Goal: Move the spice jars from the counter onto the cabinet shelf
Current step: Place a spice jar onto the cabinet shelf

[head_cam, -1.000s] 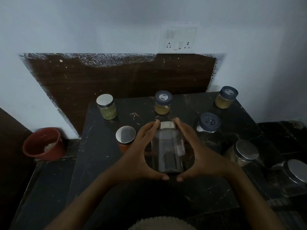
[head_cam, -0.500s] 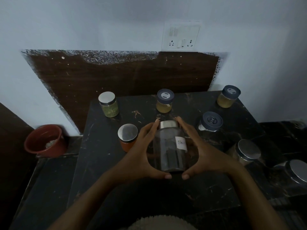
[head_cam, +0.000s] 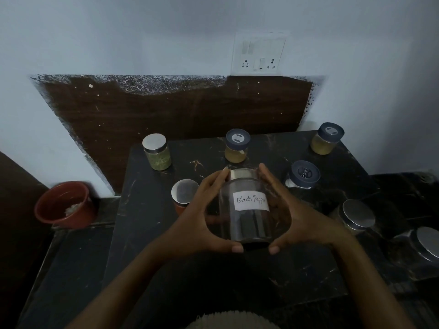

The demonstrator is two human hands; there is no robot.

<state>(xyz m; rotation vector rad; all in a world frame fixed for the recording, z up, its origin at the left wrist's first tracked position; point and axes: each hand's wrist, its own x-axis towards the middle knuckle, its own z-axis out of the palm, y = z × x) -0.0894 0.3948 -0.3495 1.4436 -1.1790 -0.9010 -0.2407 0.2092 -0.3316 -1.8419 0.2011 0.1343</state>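
The left hand [head_cam: 202, 217] and right hand [head_cam: 301, 217] were curled round the pepper jar [head_cam: 244, 210] over the middle of the counter [head_cam: 308, 269], fingertips by its steel lid and thumbs at its base. The glass looked smooth, so a slack hold could have let it slip. On the way out, a wrist might have clipped the silver-lidded jar [head_cam: 184, 193] just left or the blue-lidded jar [head_cam: 304, 174] on the right.

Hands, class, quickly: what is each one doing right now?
Left hand: holding the Black Pepper jar, fingers curled round its left side.
Right hand: holding the same jar, fingers curled round its right side.
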